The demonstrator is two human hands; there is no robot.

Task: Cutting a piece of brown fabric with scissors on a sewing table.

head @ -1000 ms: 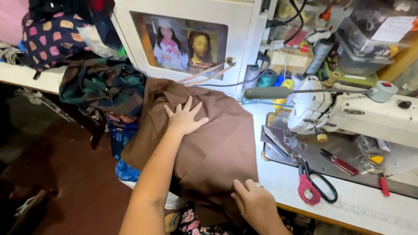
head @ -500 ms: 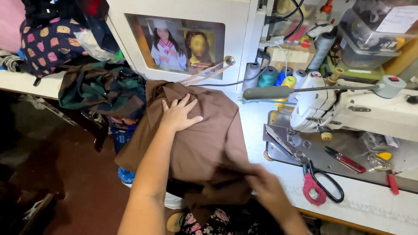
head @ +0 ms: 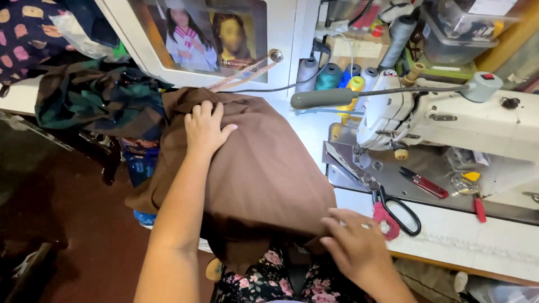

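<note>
Cloth (head: 264,168): brown, folded, lying over the near-left edge of the table (head: 477,235); left part hanging past the edge, near part drooping toward a floral lap.
Left hand (head: 205,126): flat on the far end of the cloth, palm down, fingers slightly spread, thumb out to the right; nothing pinched.
Right hand (head: 353,247): at the near right corner of the cloth, palm down, fingers loosely spread and pointing left, tips touching the cloth edge; grip under the hand not visible.
Scissors (head: 393,210): black handles with red wrap, on the table just right of the right hand, apart from the cloth.
Sewing machine (head: 449,118): white, far right, well apart from both hands.
Red clipper (head: 424,182): on the grey machine bed, right of the scissors.
Thread cones (head: 337,76): grey, teal, yellow and white, standing far behind the cloth, beside the machine.
Plaid fabric (head: 92,101): dark green heap, left of the cloth, just beside it.
Cabinet door (head: 213,39): white, with pictures, far centre.
</note>
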